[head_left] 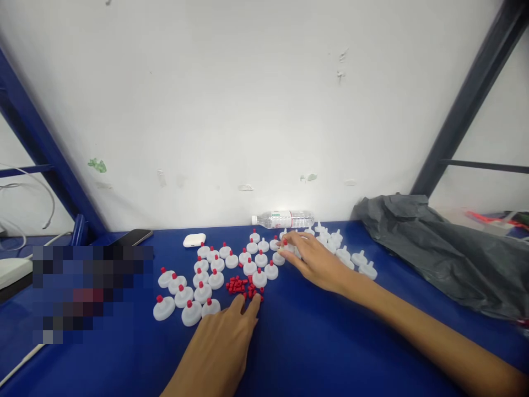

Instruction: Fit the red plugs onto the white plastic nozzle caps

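Note:
My left hand (225,337) lies low at the middle of the table, fingers stretched toward a small heap of red tip caps (237,285), its fingertips at the heap's near edge. My right hand (312,256) is closed in a pinch around a white nozzle lid (286,249) that bears a red cap on its spout. Left of the heap stand several white nozzle lids with red caps (192,312), and more of them stand behind it. Beyond and right of my right hand are white nozzle lids with bare spouts (367,269), some partly hidden by that hand.
A clear plastic bottle (283,219) lies along the wall. At the back left are a white earphone case (194,240) and a dark phone (138,237). A dark grey plastic bag (413,248) covers the right side. Blue frame posts (53,143) flank the blue table (314,342).

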`<state>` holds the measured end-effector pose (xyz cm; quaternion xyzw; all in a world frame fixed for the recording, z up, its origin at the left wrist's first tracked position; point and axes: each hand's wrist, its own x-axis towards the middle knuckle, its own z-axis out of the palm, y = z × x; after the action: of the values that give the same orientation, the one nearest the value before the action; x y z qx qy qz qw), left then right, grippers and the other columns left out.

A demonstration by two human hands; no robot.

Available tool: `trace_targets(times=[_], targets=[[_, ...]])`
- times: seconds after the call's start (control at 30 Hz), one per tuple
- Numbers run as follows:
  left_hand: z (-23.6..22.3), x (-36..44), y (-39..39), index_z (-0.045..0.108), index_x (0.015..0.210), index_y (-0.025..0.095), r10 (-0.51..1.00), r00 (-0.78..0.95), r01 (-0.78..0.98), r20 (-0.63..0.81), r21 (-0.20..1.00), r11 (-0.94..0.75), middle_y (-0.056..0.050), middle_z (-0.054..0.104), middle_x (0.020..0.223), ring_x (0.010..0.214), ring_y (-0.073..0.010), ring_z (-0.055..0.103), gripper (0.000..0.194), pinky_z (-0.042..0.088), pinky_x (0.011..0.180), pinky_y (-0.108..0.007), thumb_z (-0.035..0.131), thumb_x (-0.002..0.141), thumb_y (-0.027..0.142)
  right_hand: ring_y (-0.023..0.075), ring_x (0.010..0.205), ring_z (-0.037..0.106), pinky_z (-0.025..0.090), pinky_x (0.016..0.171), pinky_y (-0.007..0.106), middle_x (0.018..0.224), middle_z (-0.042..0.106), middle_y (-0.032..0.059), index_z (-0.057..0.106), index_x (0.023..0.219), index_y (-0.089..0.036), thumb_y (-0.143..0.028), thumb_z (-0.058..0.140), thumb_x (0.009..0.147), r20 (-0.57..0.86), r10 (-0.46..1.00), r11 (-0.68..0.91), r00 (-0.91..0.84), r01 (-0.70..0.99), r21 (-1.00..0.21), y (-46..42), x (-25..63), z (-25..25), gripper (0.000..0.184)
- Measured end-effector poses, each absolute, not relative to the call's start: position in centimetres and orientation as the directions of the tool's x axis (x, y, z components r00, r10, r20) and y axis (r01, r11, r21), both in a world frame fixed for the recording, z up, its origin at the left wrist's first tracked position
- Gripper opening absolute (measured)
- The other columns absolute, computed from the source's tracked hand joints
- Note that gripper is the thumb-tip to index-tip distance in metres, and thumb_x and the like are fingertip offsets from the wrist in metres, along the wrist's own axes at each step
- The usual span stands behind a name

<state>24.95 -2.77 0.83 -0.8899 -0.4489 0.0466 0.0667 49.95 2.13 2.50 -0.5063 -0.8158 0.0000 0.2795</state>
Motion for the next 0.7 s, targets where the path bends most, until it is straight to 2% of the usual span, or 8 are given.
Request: trace_targets(times=[0.2, 0.3, 0.4, 0.5, 0.6, 0.7], targets=[[1.0, 25.0, -2.7, 0.051, 0.146, 0.024, 0.803, 0.596, 0.792, -0.022, -0.149, -0.592, -0.013, 0.07, 0.121, 0.082, -0.028, 0.075, 0.05, 0.059, 0.063, -0.037, 0.037, 0.1, 0.009, 0.0297, 0.125, 0.055, 0.047, 0.1, 0.048, 0.123, 0.066, 0.0097, 0.053, 0.118, -0.025, -0.053, 0.04, 0.103, 0.417, 0.85, 0.476, -0.321, 0.809, -0.346, 1.8, 50.1, 2.9, 0.034], [1.2, 25.0, -2.5, 0.058, 0.138, 0.025, 0.802, 0.597, 0.791, -0.027, -0.147, -0.594, -0.011, 0.07, 0.118, 0.082, -0.0277, 0.075, 0.05, 0.058, 0.063, -0.037, 0.038, 0.097, 0.005, 0.0266, 0.118, 0.058, 0.047, 0.1, 0.046, 0.119, 0.066, 0.0086, 0.055, 0.115, -0.025, -0.048, 0.042, 0.104, 0.47, 0.83, 0.497, -0.301, 0.78, -0.379, 1.5, 50.0, 3.2, 0.029], [1.4, 25.0, -2.6, 0.065, 0.125, 0.023, 0.808, 0.589, 0.8, -0.018, -0.135, -0.585, -0.009, 0.072, 0.109, 0.079, -0.025, 0.074, 0.046, 0.055, 0.061, -0.032, 0.037, 0.094, 0.002, 0.0242, 0.112, 0.059, 0.049, 0.097, 0.044, 0.119, 0.063, 0.0086, 0.064, 0.109, -0.026, -0.043, 0.048, 0.103, 0.563, 0.764, 0.56, -0.315, 0.758, -0.335, 1.7, 49.7, 3.1, 0.024], [1.7, 25.1, -2.9, 0.067, 0.115, 0.021, 0.824, 0.567, 0.818, 0.0, -0.117, -0.563, -0.008, 0.072, 0.103, 0.077, -0.0231, 0.074, 0.041, 0.053, 0.06, -0.028, 0.035, 0.096, 0.003, 0.0232, 0.099, 0.063, 0.052, 0.089, 0.043, 0.105, 0.065, 0.0073, 0.071, 0.107, -0.027, -0.041, 0.057, 0.1, 0.6, 0.753, 0.538, -0.272, 0.779, -0.322, 2.2, 49.6, 2.7, 0.022], [2.1, 25.2, -3.2, 0.066, 0.114, 0.02, 0.833, 0.553, 0.828, -0.012, -0.101, -0.552, -0.008, 0.072, 0.102, 0.078, -0.0254, 0.074, 0.037, 0.055, 0.061, -0.032, 0.034, 0.099, 0.007, 0.0225, 0.091, 0.065, 0.05, 0.091, 0.045, 0.091, 0.07, 0.0033, 0.072, 0.112, -0.029, -0.039, 0.058, 0.099, 0.555, 0.793, 0.498, -0.252, 0.793, -0.351, 2.4, 49.4, 2.6, 0.022], [2.5, 25.4, -3.3, 0.064, 0.115, 0.021, 0.843, 0.537, 0.839, -0.039, -0.074, -0.538, -0.008, 0.072, 0.103, 0.081, -0.0284, 0.074, 0.034, 0.057, 0.063, -0.038, 0.036, 0.101, 0.01, 0.0234, 0.097, 0.067, 0.049, 0.095, 0.046, 0.101, 0.075, 0.0032, 0.07, 0.117, -0.028, -0.04, 0.055, 0.101, 0.544, 0.801, 0.484, -0.251, 0.807, -0.339, 2.5, 49.6, 2.7, 0.025]])
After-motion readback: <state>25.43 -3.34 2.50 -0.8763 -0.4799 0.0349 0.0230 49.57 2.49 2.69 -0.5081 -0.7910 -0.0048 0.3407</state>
